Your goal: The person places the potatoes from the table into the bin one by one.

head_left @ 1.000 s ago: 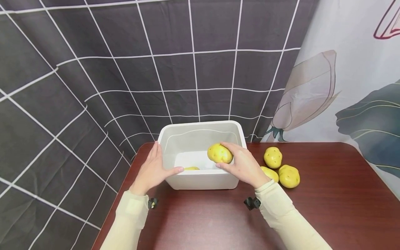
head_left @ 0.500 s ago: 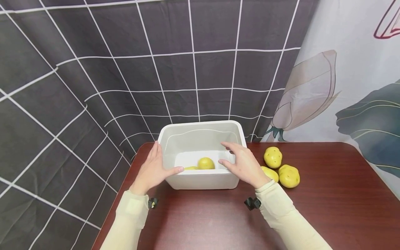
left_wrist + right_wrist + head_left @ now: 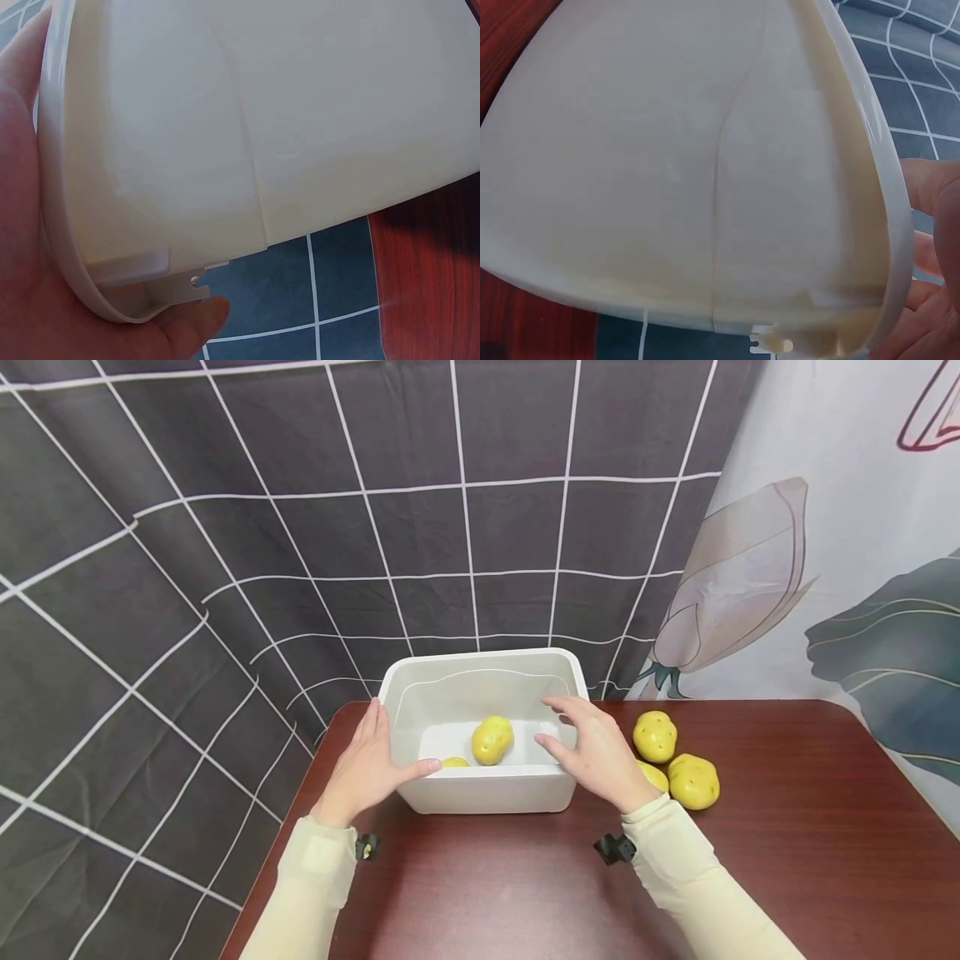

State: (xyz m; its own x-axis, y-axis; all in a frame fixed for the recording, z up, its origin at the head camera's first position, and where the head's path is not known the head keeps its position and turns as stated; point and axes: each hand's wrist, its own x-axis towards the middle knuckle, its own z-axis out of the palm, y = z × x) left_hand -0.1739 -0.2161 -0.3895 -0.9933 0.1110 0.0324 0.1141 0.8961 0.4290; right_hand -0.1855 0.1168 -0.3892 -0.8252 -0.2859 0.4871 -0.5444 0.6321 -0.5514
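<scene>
A white plastic bin (image 3: 480, 789) stands on the table. My left hand (image 3: 363, 768) grips its near left corner, thumb over the front rim and fingers along the left side. Inside the bin lies a yellow potato (image 3: 492, 740); part of a second potato (image 3: 454, 762) shows behind the front wall near my left thumb. My right hand (image 3: 596, 747) is over the bin's right rim, thumb and fingers spread apart, holding nothing. In the right wrist view that hand's fingers (image 3: 922, 180) show beyond the bin's rim.
To the right of my right hand are three more potatoes on the table: one at the back (image 3: 655, 737), one at the right (image 3: 693, 782) and one partly hidden by my wrist (image 3: 654, 775). A dark gridded curtain (image 3: 420, 535) hangs behind the brown table (image 3: 480, 885).
My right hand has let go of a potato, which dropped into the bin and rolled upright. The hand then shifted slightly right. My left hand has stayed at the bin's corner.
</scene>
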